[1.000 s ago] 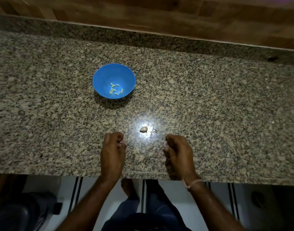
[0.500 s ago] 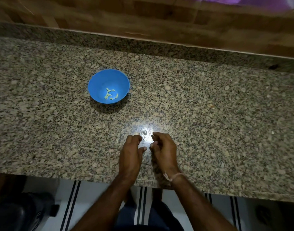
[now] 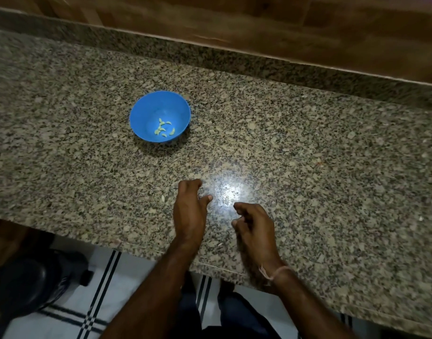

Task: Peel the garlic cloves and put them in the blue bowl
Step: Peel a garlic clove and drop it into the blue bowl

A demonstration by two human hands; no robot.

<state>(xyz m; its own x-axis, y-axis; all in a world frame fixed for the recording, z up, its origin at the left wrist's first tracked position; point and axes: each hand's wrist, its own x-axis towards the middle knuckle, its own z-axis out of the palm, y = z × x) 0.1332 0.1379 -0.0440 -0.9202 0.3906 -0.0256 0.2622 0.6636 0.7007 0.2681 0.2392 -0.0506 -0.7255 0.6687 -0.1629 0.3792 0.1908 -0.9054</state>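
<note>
The blue bowl (image 3: 146, 111) stands on the granite counter, left of centre, with several pale peeled garlic cloves (image 3: 164, 129) in its bottom. My left hand (image 3: 189, 211) is near the front edge, knuckles up, fingers curled under and thumb out to the right; what lies under the fingers is hidden. My right hand (image 3: 255, 226) hovers just to its right, its fingers loosely curled, thumb and forefinger apart with nothing seen between them. No unpeeled clove shows on the counter. A small pale fleck (image 3: 163, 198) lies just left of my left hand.
The speckled granite counter (image 3: 320, 155) ends in a raised back edge under a wooden wall (image 3: 259, 25). A bright light glare (image 3: 226, 192) sits between my hands. Below the counter's front edge are a tiled floor, my legs and a dark round object (image 3: 31, 282).
A clove lay in the glare a second ago; both hands closed in on it, then drew apart, and it is gone from that spot. The view shifted, so the bowl sits lower.
</note>
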